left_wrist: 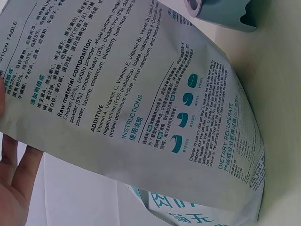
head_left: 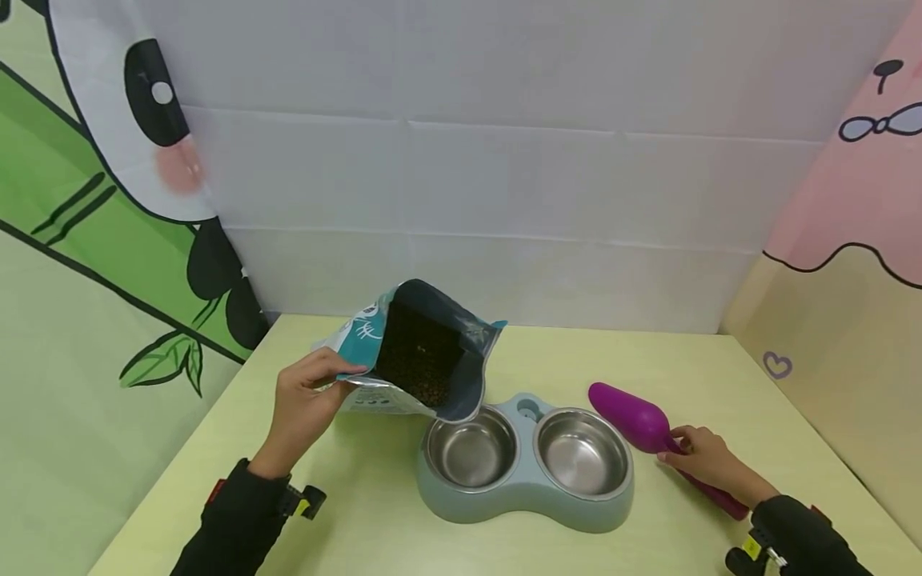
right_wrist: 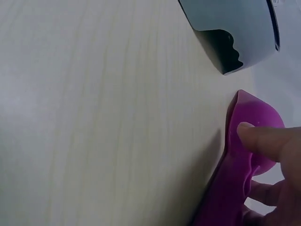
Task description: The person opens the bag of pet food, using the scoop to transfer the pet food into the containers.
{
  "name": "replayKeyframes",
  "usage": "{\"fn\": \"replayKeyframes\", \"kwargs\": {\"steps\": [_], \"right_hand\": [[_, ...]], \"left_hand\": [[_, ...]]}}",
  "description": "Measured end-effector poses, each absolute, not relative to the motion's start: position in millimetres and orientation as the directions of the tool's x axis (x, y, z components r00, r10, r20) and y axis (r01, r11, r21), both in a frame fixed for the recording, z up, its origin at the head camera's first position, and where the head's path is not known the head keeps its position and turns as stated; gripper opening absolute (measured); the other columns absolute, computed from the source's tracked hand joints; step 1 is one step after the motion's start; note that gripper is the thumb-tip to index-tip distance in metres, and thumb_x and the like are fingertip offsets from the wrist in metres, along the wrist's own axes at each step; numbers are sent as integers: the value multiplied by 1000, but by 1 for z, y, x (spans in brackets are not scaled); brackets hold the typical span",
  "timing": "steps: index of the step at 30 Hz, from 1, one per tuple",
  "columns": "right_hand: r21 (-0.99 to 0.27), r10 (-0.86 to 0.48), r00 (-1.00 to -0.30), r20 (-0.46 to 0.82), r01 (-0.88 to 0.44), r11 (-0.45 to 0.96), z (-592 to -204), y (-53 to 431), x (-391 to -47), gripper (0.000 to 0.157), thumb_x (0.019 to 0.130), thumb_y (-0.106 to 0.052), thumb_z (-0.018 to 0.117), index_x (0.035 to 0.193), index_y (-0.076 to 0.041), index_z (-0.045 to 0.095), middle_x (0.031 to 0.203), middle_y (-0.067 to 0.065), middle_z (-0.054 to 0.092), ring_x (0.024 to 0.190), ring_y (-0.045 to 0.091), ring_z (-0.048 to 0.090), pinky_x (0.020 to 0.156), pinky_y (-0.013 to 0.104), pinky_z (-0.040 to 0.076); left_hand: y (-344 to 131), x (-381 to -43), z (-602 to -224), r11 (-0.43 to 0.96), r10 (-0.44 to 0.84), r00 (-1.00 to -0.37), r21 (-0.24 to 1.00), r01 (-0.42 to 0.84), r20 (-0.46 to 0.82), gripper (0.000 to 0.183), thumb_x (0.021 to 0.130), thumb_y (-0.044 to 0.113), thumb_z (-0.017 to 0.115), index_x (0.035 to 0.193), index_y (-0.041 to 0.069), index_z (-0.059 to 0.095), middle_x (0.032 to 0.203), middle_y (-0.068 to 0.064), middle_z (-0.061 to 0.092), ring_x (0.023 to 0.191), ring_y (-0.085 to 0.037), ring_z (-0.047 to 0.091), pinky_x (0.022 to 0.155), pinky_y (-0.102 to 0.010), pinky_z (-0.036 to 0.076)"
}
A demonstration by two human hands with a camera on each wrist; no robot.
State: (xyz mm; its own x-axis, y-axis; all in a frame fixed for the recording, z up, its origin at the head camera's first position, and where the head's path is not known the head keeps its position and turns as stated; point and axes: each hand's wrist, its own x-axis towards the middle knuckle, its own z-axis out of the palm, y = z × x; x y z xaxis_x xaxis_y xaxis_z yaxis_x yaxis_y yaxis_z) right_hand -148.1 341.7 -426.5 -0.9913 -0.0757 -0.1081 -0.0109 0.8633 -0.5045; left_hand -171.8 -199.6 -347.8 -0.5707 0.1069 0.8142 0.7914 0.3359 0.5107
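Observation:
My left hand point(head_left: 313, 400) pinches the near left edge of a pet food bag point(head_left: 363, 340), which leans with its wide mouth toward me. Brown kibble point(head_left: 421, 360) shows inside. Printed text covers the side of the bag point(left_wrist: 141, 94) in the left wrist view. On the right, my right hand point(head_left: 706, 460) grips a purple scoop point(head_left: 634, 416) where its handle meets the bowl. In the right wrist view the thumb lies on top of the scoop point(right_wrist: 254, 110) and the other fingers go beneath it. A blue-grey double pet bowl point(head_left: 522, 496) sits between the hands.
Two steel bowls, a left one point(head_left: 471, 452) and a right one point(head_left: 583, 456), are set in the blue-grey stand. The bag's mouth overhangs the left bowl's rim in the head view. A pale wall point(head_left: 504, 176) rises behind the yellow table point(head_left: 374, 512).

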Motion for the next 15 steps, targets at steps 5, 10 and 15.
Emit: {"fn": "replayKeyframes", "kwargs": {"steps": [5, 10, 15], "right_hand": [[-459, -51, -994, -94, -2, 888, -432, 340, -147, 52, 83, -32, 72, 104, 12, 53, 90, 15, 53, 84, 29, 47, 66, 41, 42], [-448, -41, -995, -92, 5, 894, -433, 339, -148, 44, 83, -30, 72, 96, 8, 52, 84, 11, 51, 79, 26, 44, 62, 35, 37], [-463, -52, -992, -112, 6, 886, -433, 339, -150, 41, 85, -26, 70, 97, 7, 50, 82, 10, 49, 77, 24, 44, 63, 35, 37]], "left_hand": [[-199, -170, -346, 340, 117, -582, 518, 785, 805, 14, 75, -17, 69, 84, -6, 72, 79, -14, 65, 77, -4, 57, 71, -13, 49], [-200, -171, -346, 349, 112, -577, 512, 785, 809, 22, 71, -23, 67, 83, -6, 73, 78, -13, 65, 78, -4, 57, 71, -12, 49], [-200, -171, -347, 348, 108, -576, 512, 785, 810, 22, 70, -24, 67, 84, -7, 72, 79, -13, 65, 79, -4, 57, 71, -12, 49]]}}
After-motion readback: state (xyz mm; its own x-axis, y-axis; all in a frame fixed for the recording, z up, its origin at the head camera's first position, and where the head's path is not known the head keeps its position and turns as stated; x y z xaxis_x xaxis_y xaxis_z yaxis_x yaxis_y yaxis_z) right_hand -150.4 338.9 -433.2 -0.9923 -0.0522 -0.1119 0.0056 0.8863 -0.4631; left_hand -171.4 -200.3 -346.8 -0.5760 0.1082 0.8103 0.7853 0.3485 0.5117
